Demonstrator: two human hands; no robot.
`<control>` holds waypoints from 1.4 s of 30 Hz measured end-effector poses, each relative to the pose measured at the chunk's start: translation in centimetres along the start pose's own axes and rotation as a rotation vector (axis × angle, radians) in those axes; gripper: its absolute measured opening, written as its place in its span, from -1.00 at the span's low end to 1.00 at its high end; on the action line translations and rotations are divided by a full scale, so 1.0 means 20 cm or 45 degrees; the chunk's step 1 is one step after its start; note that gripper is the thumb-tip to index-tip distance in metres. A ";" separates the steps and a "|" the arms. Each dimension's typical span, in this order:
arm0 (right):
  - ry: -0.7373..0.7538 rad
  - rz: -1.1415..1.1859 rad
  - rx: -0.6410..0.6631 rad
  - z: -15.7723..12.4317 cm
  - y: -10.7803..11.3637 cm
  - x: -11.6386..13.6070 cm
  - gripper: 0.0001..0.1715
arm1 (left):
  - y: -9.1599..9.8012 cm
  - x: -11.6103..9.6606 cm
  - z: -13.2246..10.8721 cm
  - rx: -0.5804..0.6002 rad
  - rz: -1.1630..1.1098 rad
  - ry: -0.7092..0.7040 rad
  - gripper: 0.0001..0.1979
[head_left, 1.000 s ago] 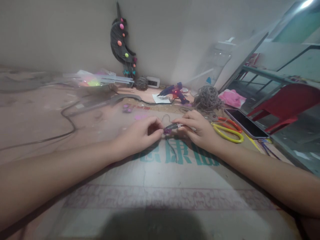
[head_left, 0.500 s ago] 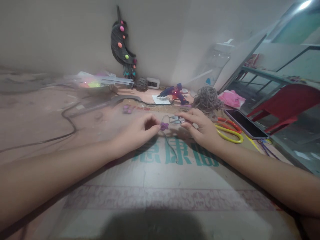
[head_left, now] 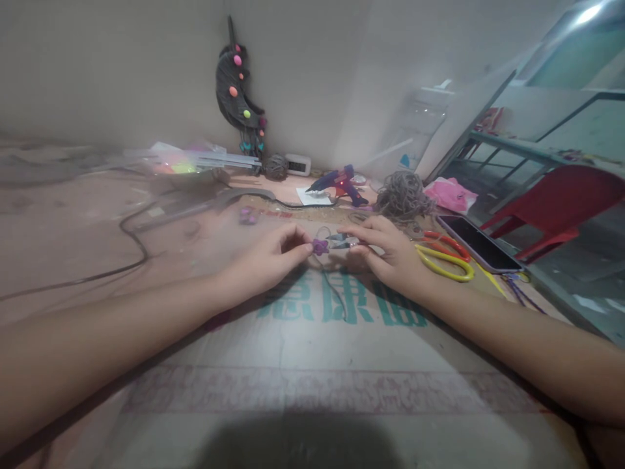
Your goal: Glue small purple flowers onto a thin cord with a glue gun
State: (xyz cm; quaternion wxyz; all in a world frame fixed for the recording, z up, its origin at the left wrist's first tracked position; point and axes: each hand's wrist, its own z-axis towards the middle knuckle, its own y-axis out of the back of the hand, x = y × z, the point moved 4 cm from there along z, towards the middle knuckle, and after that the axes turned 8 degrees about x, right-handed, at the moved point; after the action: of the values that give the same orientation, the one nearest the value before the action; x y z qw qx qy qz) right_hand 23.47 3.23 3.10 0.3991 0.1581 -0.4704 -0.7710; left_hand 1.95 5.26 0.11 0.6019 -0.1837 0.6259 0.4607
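Observation:
My left hand pinches a small purple flower piece with a thin grey cord running down from it across the mat. My right hand is closed on small metal snips, whose blades point left and sit just beside the purple piece. Both hands rest low over a mat with green printed characters.
Yellow and orange scissors and a phone lie right of my right hand. Behind are a bundle of twine, a blue glue gun, a dark hanging ornament with coloured pompoms, a black cable and a red chair.
My right hand lifted the snips slightly away from the purple piece, then brought them back close to it. My left hand stayed in place holding the piece.

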 end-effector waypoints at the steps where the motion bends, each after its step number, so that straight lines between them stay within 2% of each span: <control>1: 0.011 -0.005 -0.004 0.00 0.00 0.00 -0.63 | 0.00 0.00 0.00 0.003 0.009 0.003 -0.82; 12: 0.042 0.022 0.007 0.01 0.01 0.01 -0.63 | -0.01 -0.02 -0.01 0.049 -0.004 0.008 -0.85; 19: -0.026 0.049 0.031 0.01 0.00 0.00 -0.65 | -0.01 -0.04 -0.01 0.043 0.015 0.031 -0.85; 25: -0.003 0.055 -0.006 0.01 0.01 0.01 -0.66 | -0.01 -0.04 -0.01 0.052 0.021 0.026 -0.84; 37: -0.134 0.167 -0.060 0.00 0.01 0.00 -0.65 | 0.00 -0.03 -0.01 0.006 0.074 0.035 -0.79; 42: -0.155 0.186 0.004 0.00 0.00 0.00 -0.61 | -0.01 -0.03 -0.01 0.035 0.080 0.044 -0.77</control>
State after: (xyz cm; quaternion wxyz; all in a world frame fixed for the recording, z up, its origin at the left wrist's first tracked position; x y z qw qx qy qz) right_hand 23.53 3.25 3.18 0.4247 0.0768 -0.5053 -0.7473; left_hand 2.01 4.80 0.58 0.5785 -0.1636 0.6481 0.4675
